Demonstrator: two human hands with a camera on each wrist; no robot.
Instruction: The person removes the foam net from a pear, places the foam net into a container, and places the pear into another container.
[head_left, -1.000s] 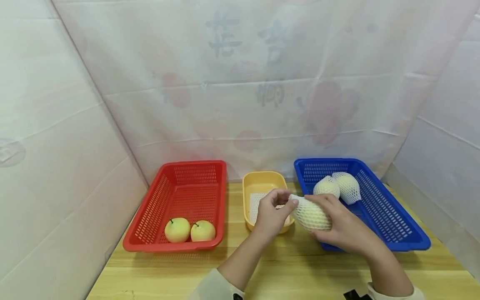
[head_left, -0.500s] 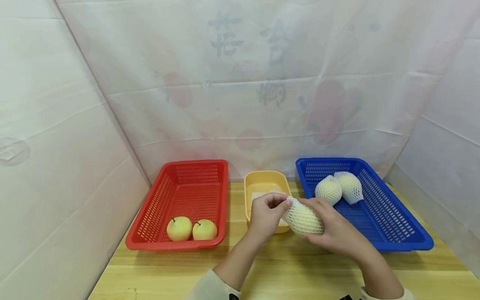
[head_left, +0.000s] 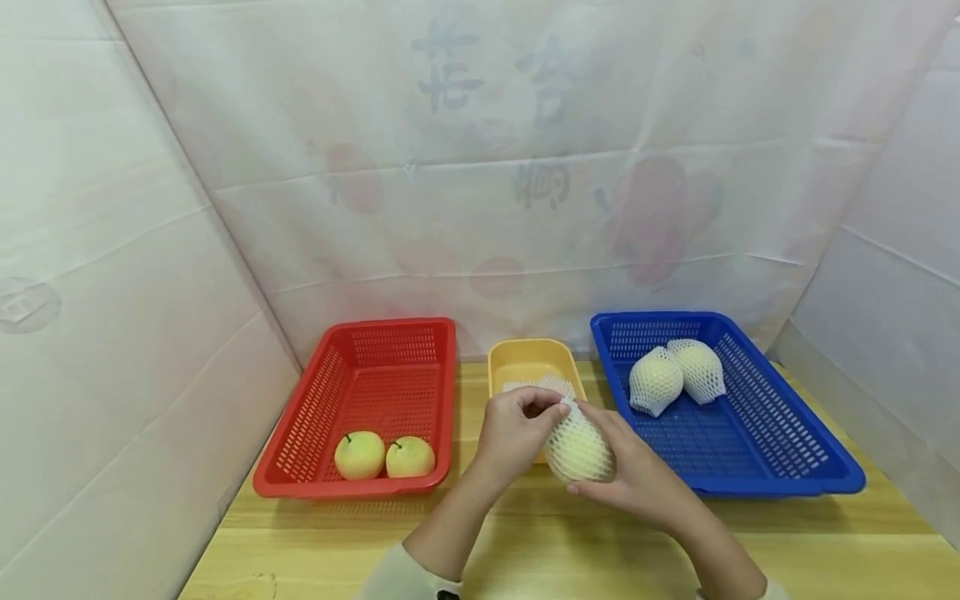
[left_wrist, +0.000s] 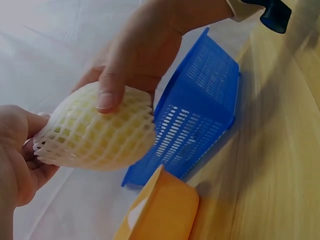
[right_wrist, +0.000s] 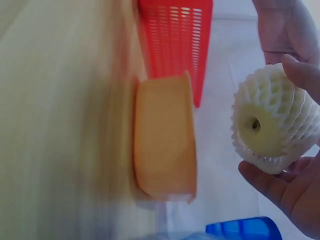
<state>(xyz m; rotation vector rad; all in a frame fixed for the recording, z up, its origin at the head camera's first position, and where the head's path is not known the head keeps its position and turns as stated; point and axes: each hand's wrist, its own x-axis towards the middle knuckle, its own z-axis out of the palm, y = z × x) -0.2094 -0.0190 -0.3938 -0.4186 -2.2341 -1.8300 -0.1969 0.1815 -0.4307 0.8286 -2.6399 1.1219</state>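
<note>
A pale yellow pear (head_left: 579, 452) in a white foam net (left_wrist: 95, 127) is held up in front of the yellow basket. My right hand (head_left: 633, 467) grips the netted pear around its side, thumb and fingers spread over it. At the net's narrow end, my left hand (head_left: 513, 429) pinches the mesh between thumb and fingers. The right wrist view shows the pear's bare bottom (right_wrist: 257, 127) through the net's opening. Two bare pears (head_left: 385, 456) with stems lie in the red basket (head_left: 390, 375). Two netted pears (head_left: 675, 373) rest in the blue basket (head_left: 750, 442).
The small yellow basket (head_left: 528, 354) stands between the other two and has white foam nets (head_left: 555, 385) inside, partly hidden by my left hand. All stand on a wooden table (head_left: 487, 533), with a white cloth (head_left: 480, 208) behind and at both sides.
Both hands have moved left and slightly down toward me with the netted pear, and it has turned more upright. The net's end is now more gathered under the left fingers.
</note>
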